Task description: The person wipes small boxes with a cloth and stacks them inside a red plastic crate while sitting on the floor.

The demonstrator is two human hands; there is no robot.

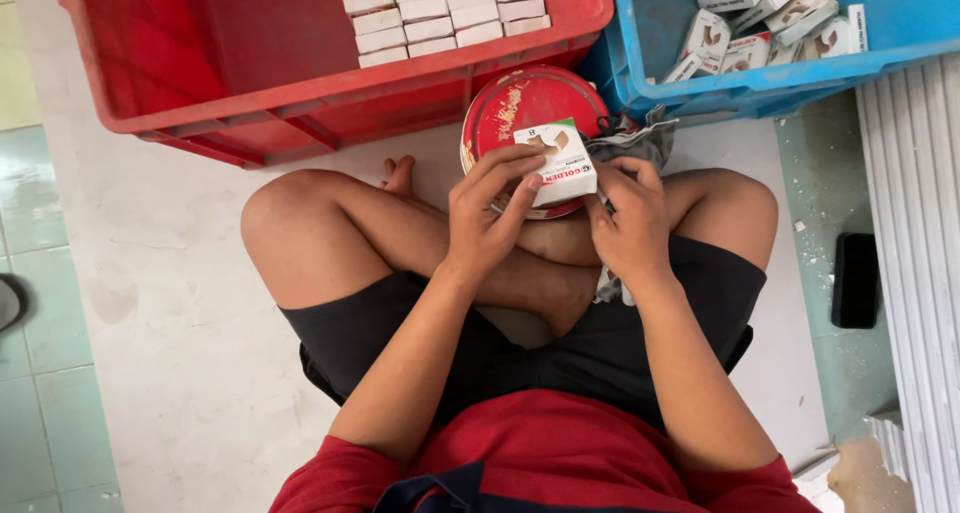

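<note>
The left hand (485,218) has its grip closed on a small white cardboard box with a green-and-red printed face (560,161), fingers wrapped over the box's near edge. The right hand (630,218) pinches at its four o'clock corner; whether it grips the box flap or the grey cloth (640,143) at two o'clock is hard to tell. The box sits above a round red tin lid smeared with paste (520,108). At eleven o'clock a red plastic crate (250,83) holds neat rows of boxes; at one o'clock a blue plastic crate (900,33) holds loose ones. A slipping grip could drop the box into the paste, smearing it.
</note>
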